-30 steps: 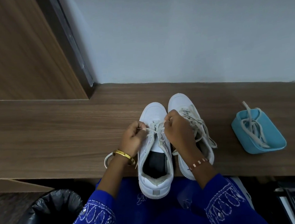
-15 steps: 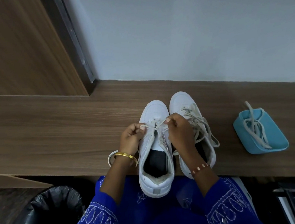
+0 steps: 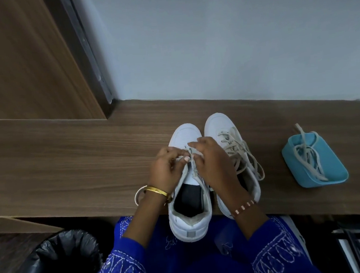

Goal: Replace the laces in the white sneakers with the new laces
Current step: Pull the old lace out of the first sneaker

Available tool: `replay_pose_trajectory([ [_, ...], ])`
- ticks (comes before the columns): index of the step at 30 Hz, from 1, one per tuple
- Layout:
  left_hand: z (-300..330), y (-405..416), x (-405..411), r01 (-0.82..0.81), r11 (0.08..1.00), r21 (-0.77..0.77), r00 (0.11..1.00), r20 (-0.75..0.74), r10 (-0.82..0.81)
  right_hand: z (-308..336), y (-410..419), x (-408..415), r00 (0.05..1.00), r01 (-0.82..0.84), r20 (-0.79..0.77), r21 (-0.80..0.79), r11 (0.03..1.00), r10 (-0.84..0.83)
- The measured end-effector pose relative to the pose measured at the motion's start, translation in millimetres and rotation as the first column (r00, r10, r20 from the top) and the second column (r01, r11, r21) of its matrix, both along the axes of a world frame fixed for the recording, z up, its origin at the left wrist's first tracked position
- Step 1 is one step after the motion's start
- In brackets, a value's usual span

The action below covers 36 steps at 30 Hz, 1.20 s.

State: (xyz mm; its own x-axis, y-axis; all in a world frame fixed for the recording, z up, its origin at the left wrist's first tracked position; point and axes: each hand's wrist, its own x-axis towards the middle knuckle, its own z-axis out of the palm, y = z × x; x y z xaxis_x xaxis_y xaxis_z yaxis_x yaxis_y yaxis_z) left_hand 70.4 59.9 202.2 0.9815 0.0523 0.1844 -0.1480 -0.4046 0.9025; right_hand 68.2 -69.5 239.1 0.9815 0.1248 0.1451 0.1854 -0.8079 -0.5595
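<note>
Two white sneakers stand side by side on the wooden desk (image 3: 68,163), toes toward the wall. The left sneaker (image 3: 190,220) overhangs the desk's front edge. My left hand (image 3: 166,170) and my right hand (image 3: 214,166) meet over its eyelets, and each pinches the off-white lace (image 3: 192,157) there. A loop of that lace (image 3: 137,196) lies on the desk by my left wrist. The right sneaker (image 3: 218,124) carries a loose beige lace (image 3: 239,150) through its eyelets.
A light blue tray (image 3: 335,177) at the right of the desk holds a tangle of laces (image 3: 309,157). A bin lined with a black bag (image 3: 61,255) stands below the desk at the left. A wooden panel (image 3: 22,63) rises at the back left.
My hands have moved closer together over the left sneaker's front eyelets, and my fingers have shifted on the lace. The sneakers and the tray have stayed put.
</note>
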Motion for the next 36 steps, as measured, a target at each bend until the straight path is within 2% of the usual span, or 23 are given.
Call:
replay_pose_trajectory([
  [3, -3.4, 0.6, 2.1, -0.039, 0.999, 0.030, 0.999, -0.014, 0.040, -8.1, 0.9, 0.7, 1.000, 0.000, -0.002, -0.076, 0.997, 0.000],
  [9, -7.2, 0.5, 4.2, -0.019, 0.998, 0.062, 0.999, -0.033, 0.022, -6.6, 0.7, 1.9, 1.000, -0.020, 0.012, -0.182, 0.983, 0.023],
  [11, -9.3, 0.4, 3.6, -0.032, 0.999, 0.042, 0.998, -0.044, 0.034, -7.1, 1.6, 1.5, 0.999, -0.029, 0.021, -0.222, 0.975, 0.034],
  [13, -9.5, 0.8, 2.5, -0.086, 0.992, -0.092, 0.991, -0.111, 0.075, -6.9, 0.7, 2.8, 0.998, 0.008, 0.056, -0.217, 0.976, 0.005],
  [14, -9.3, 1.8, 2.4, -0.141, 0.964, -0.225, 0.978, -0.185, 0.099, -6.6, -0.2, 3.9, 0.996, 0.041, 0.084, -0.194, 0.980, -0.025],
  [16, -11.0, 6.1, 2.9, -0.263, 0.884, -0.386, 0.935, -0.327, 0.135, -4.7, -2.7, 6.1, 0.985, 0.135, 0.127, -0.109, 0.985, -0.121],
  [18, -13.6, 11.7, 3.2, -0.341, 0.796, -0.500, 0.900, -0.419, 0.122, -0.9, -5.3, 5.2, 0.955, 0.266, 0.115, 0.076, 0.961, -0.273],
  [20, -12.1, 10.9, 2.3, -0.386, 0.740, -0.551, 0.882, -0.456, 0.121, 3.7, -5.6, 2.3, 0.912, 0.378, 0.035, 0.317, 0.870, -0.409],
  [22, -6.9, 7.1, 1.0, -0.420, 0.711, -0.565, 0.869, -0.476, 0.135, 5.7, -5.9, -1.1, 0.883, 0.421, 0.004, 0.438, 0.794, -0.470],
  [24, -2.0, 5.1, 0.9, -0.405, 0.752, -0.520, 0.875, -0.460, 0.153, 8.5, -7.3, -4.9, 0.893, 0.395, 0.060, 0.370, 0.841, -0.446],
  [26, 0.8, 5.8, 1.3, -0.311, 0.856, -0.413, 0.927, -0.332, 0.176, 12.0, -8.7, -7.1, 0.926, 0.315, 0.145, 0.210, 0.926, -0.348],
  [28, 6.0, 6.5, 0.6, -0.159, 0.968, -0.196, 0.982, -0.133, 0.135, 12.6, -8.5, -5.9, 0.964, 0.169, 0.197, 0.058, 0.984, -0.177],
  [29, 8.5, 4.9, -0.1, -0.101, 0.992, -0.078, 0.993, -0.063, 0.096, 10.4, -7.5, -4.0, 0.978, 0.084, 0.193, -0.011, 0.996, -0.080],
  [32, 12.4, -2.3, -1.9, -0.049, 0.978, 0.203, 0.999, 0.015, 0.047, -3.1, -4.0, 0.4, 0.993, -0.066, 0.083, -0.171, 0.983, 0.081],
  [34, 10.0, -2.7, -2.4, -0.052, 0.956, 0.290, 0.999, 0.016, 0.049, -9.1, -3.2, 0.7, 0.994, -0.076, 0.057, -0.199, 0.977, 0.089],
  [36, 6.9, -0.8, -2.4, -0.076, 0.952, 0.297, 0.997, 0.013, 0.075, -10.0, -2.4, 1.2, 0.993, -0.050, 0.100, -0.192, 0.980, 0.070],
])
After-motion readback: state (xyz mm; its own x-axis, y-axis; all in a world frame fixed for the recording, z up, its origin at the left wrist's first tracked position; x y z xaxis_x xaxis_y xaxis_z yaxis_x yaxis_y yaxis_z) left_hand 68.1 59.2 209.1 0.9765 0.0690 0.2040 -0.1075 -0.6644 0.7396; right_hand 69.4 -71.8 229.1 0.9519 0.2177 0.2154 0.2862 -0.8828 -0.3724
